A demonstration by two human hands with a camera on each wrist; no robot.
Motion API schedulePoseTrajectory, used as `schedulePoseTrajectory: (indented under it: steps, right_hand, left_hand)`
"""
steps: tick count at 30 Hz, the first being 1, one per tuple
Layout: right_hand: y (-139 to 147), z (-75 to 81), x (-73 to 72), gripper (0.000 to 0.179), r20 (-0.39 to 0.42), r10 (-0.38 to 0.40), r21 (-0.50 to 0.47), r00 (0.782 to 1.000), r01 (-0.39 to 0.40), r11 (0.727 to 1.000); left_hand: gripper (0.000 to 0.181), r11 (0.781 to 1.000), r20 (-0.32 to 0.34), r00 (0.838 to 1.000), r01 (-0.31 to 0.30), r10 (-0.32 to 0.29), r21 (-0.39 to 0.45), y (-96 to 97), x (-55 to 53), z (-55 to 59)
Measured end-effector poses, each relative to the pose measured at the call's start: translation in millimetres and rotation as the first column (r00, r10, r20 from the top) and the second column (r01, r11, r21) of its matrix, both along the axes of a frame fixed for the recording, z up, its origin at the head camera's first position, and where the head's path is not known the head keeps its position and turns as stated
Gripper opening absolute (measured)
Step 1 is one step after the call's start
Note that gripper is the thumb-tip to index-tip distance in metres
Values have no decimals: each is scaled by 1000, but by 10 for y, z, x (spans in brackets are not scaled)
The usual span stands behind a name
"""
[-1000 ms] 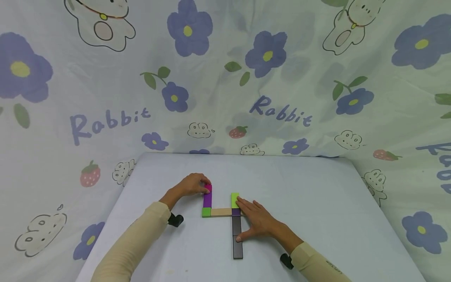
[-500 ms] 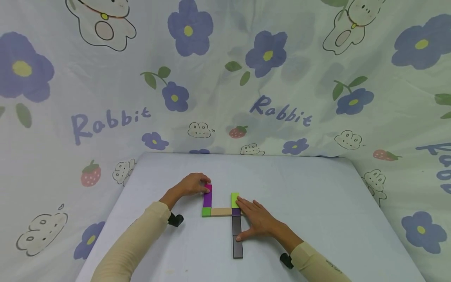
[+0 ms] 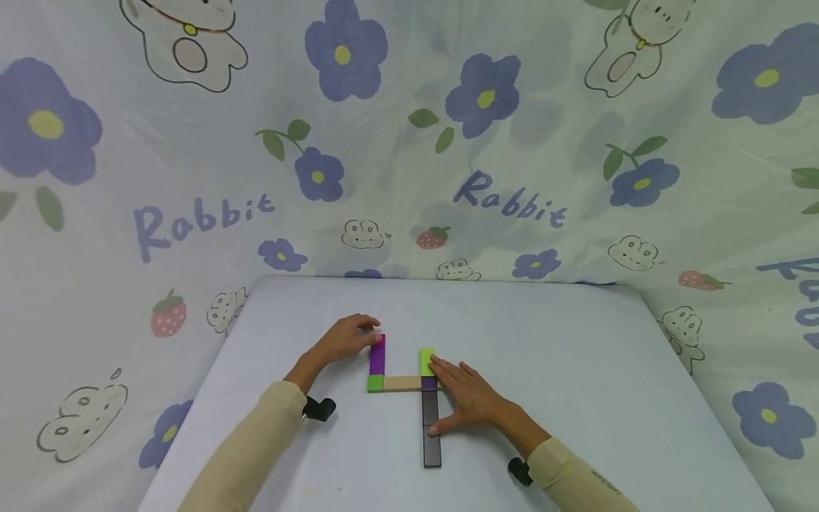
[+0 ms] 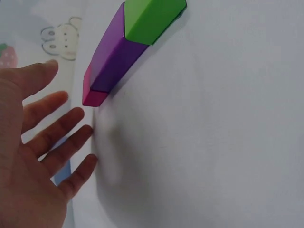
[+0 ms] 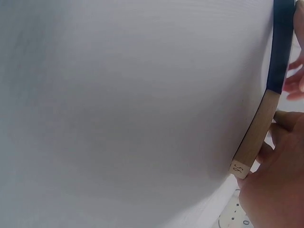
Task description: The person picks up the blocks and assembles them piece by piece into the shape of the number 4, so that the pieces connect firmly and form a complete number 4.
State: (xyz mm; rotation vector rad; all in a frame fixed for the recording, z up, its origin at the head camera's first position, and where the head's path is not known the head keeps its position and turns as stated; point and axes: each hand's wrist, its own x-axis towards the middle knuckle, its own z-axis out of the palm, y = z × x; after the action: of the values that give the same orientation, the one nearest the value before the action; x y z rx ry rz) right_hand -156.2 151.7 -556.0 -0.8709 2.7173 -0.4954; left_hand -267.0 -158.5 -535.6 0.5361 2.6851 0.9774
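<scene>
My left hand (image 3: 345, 338) is beside the far end of the left column, where a small magenta block (image 4: 92, 97) tops a purple block (image 4: 118, 54) and a green block (image 4: 154, 19). Its fingers are spread and stand apart from the magenta block in the left wrist view. From the green corner a tan block (image 3: 402, 384) runs right to a dark purple block (image 3: 429, 384). A yellow-green block (image 3: 426, 361) lies beyond that, and dark grey blocks (image 3: 431, 448) extend toward me. My right hand (image 3: 473, 402) rests on this column, fingers extended, thumb on the grey.
All blocks lie on a white-covered table (image 3: 576, 355). A printed rabbit-and-flower cloth (image 3: 397, 163) hangs behind and at the sides. In the right wrist view, a wooden block (image 5: 256, 133) with markings on its end touches a dark blue one (image 5: 281, 47).
My left hand has let go of the magenta block and drawn slightly back to the left, its fingers loosened. The right hand and the blocks stay in place.
</scene>
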Motion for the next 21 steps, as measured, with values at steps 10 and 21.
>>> schedulePoseTrajectory:
  steps: [10, 21]
  right_hand:
    - [4, 7, -8, 123, 2, -6, -5, 1000, 6, 1000]
    - [41, -22, -31, 116, 21, -28, -46, 999, 29, 998]
  left_hand:
    - [44, 998, -38, 998, -57, 58, 38, 2, 149, -11]
    - [49, 996, -129, 988, -81, 84, 29, 81, 410, 67]
